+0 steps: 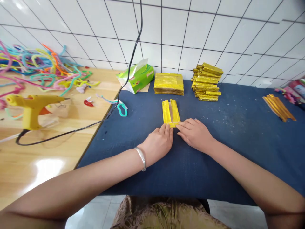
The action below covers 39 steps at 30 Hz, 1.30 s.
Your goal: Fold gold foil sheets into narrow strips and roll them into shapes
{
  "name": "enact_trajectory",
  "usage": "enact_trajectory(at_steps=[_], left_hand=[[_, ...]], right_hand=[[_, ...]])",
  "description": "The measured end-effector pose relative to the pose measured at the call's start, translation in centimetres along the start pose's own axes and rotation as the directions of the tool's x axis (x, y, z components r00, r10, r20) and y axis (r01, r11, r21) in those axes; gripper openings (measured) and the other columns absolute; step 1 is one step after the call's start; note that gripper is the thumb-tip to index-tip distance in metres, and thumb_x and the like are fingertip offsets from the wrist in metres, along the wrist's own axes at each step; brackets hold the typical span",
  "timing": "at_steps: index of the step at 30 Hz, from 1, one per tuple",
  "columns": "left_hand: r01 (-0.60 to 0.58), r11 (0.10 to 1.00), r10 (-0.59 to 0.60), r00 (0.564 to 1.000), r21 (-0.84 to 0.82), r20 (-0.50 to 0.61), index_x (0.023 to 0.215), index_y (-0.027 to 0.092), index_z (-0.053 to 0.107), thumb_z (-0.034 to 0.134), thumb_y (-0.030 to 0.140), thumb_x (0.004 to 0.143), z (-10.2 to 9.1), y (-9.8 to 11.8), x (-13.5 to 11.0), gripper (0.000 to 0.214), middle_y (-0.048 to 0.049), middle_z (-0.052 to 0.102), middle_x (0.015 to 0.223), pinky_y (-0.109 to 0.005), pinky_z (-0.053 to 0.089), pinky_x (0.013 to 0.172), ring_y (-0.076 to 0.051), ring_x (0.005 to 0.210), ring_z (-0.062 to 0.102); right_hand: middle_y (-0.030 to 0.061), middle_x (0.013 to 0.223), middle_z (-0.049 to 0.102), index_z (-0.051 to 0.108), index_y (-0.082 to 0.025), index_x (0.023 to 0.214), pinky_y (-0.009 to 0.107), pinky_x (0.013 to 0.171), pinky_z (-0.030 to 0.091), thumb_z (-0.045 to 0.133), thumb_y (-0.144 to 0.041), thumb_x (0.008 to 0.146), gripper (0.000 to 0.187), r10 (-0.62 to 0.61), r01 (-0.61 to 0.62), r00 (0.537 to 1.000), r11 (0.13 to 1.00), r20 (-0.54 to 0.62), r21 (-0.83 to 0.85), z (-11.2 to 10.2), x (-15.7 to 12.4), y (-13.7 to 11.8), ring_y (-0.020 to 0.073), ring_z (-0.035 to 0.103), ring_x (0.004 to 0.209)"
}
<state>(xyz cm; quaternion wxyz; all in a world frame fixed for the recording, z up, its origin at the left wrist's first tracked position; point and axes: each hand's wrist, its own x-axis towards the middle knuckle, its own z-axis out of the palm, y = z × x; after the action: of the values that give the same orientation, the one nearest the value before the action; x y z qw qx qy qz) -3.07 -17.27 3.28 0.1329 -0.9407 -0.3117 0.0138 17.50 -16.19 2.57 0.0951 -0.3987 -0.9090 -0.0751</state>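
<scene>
A folded piece of gold foil paper point(170, 112) lies on the dark blue cloth point(238, 127), its two long flaps turned in toward the middle. My left hand point(159, 141), with a silver bangle at the wrist, presses its fingertips flat on the paper's near edge. From the other side, my right hand point(194, 132) lies flat with its fingers pressing that near edge too. Both hands have their fingers stretched out.
A flat stack of gold sheets point(168, 83) and a pile of folded gold pieces point(206, 82) sit at the cloth's far edge. A green tissue pack point(138, 77), a yellow glue gun point(32, 106) with its black cord, coloured pipe cleaners point(43, 68) and gold strips point(278, 107) lie around.
</scene>
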Motion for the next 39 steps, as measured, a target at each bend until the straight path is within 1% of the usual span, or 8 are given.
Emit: enact_trajectory(at_steps=[5, 10, 18, 25, 28, 31, 34, 39], left_hand=[[0.017, 0.998, -0.019, 0.999, 0.054, 0.030, 0.128, -0.003, 0.049, 0.034, 0.009, 0.091, -0.4, 0.3, 0.2, 0.041, -0.0289, 0.054, 0.126, -0.040, 0.055, 0.078, -0.034, 0.119, 0.054], [-0.003, 0.997, 0.000, 1.000, 0.076, 0.030, 0.128, -0.003, 0.049, 0.034, 0.009, 0.092, -0.4, 0.1, 0.2, 0.041, -0.0286, 0.055, 0.125, -0.038, 0.056, 0.077, -0.033, 0.117, 0.055], [0.014, 0.999, -0.018, 0.997, -0.047, -0.080, 0.123, -0.002, 0.053, 0.037, 0.012, 0.091, 0.4, -1.1, 0.4, 0.038, -0.0243, 0.061, 0.118, -0.040, 0.053, 0.084, -0.029, 0.113, 0.059], [0.066, 0.957, -0.125, 0.973, -0.283, -0.194, 0.110, 0.014, 0.063, 0.042, 0.022, 0.093, 2.0, -4.3, 1.8, 0.028, -0.0097, 0.069, 0.110, -0.042, 0.042, 0.102, -0.022, 0.110, 0.061], [0.071, 0.947, -0.134, 0.973, -0.313, -0.185, 0.115, 0.014, 0.061, 0.042, 0.027, 0.094, 2.6, -4.5, 2.0, 0.031, -0.0097, 0.065, 0.120, -0.043, 0.038, 0.105, -0.024, 0.118, 0.056], [0.041, 0.947, -0.088, 0.987, -0.318, -0.136, 0.126, 0.016, 0.054, 0.040, 0.026, 0.095, 3.2, -4.8, 2.1, 0.035, -0.0084, 0.054, 0.134, -0.043, 0.031, 0.109, -0.023, 0.129, 0.046], [-0.018, 0.940, -0.013, 0.996, -0.340, -0.087, 0.133, 0.023, 0.048, 0.036, 0.029, 0.097, 3.8, -6.1, 2.5, 0.038, -0.0032, 0.048, 0.141, -0.044, 0.025, 0.111, -0.022, 0.137, 0.035], [-0.205, 0.917, 0.183, 0.978, -0.343, -0.096, 0.134, 0.028, 0.047, 0.034, 0.026, 0.097, 4.7, -10.1, 5.0, 0.039, -0.0007, 0.045, 0.143, -0.041, 0.025, 0.109, -0.022, 0.142, 0.024]], right_hand=[[0.0085, 0.111, 0.065, 0.054, -0.019, 0.125, 0.036, 0.076, 0.039, 0.049, -0.031, 0.092, 0.036, 0.015, -0.014, 0.998, 0.999, 0.062, -0.030, -0.3, 0.4, -0.3, 0.0234, 0.051, 0.099], [0.0093, 0.116, 0.064, 0.055, -0.015, 0.125, 0.037, 0.079, 0.040, 0.047, -0.033, 0.093, 0.038, 0.024, -0.019, 0.996, 0.998, 0.089, -0.061, -0.8, 0.3, -0.6, 0.0240, 0.052, 0.103], [0.0203, 0.115, 0.064, 0.059, -0.001, 0.118, 0.041, 0.084, 0.043, 0.039, -0.030, 0.095, 0.043, -0.013, 0.016, 1.000, 0.984, 0.018, -0.175, -0.4, -0.2, -1.9, 0.0289, 0.056, 0.106], [0.0181, 0.115, 0.065, 0.060, -0.005, 0.118, 0.040, 0.090, 0.043, 0.041, -0.035, 0.094, 0.043, -0.163, 0.162, 0.987, 0.987, -0.020, -0.012, -0.6, 0.0, -3.8, 0.0274, 0.056, 0.110], [0.0168, 0.118, 0.064, 0.058, -0.006, 0.121, 0.041, 0.093, 0.042, 0.043, -0.036, 0.093, 0.044, -0.199, 0.201, 0.979, 0.978, -0.036, 0.063, -0.5, 0.1, -4.2, 0.0271, 0.055, 0.112], [0.0110, 0.118, 0.065, 0.062, -0.013, 0.117, 0.040, 0.094, 0.042, 0.046, -0.035, 0.092, 0.036, -0.229, 0.240, 0.970, 0.957, -0.087, 0.162, -0.3, 0.0, -3.6, 0.0233, 0.056, 0.109], [0.0050, 0.111, 0.069, 0.065, -0.019, 0.110, 0.038, 0.095, 0.041, 0.049, -0.031, 0.091, 0.027, -0.151, 0.196, 0.969, 0.952, -0.197, 0.234, -0.1, -0.1, -1.7, 0.0191, 0.059, 0.105], [0.0060, 0.108, 0.070, 0.067, -0.018, 0.105, 0.036, 0.090, 0.043, 0.045, -0.029, 0.093, 0.028, 0.207, -0.142, 0.955, 0.948, -0.213, 0.286, 0.5, 0.1, 3.0, 0.0199, 0.061, 0.101]])
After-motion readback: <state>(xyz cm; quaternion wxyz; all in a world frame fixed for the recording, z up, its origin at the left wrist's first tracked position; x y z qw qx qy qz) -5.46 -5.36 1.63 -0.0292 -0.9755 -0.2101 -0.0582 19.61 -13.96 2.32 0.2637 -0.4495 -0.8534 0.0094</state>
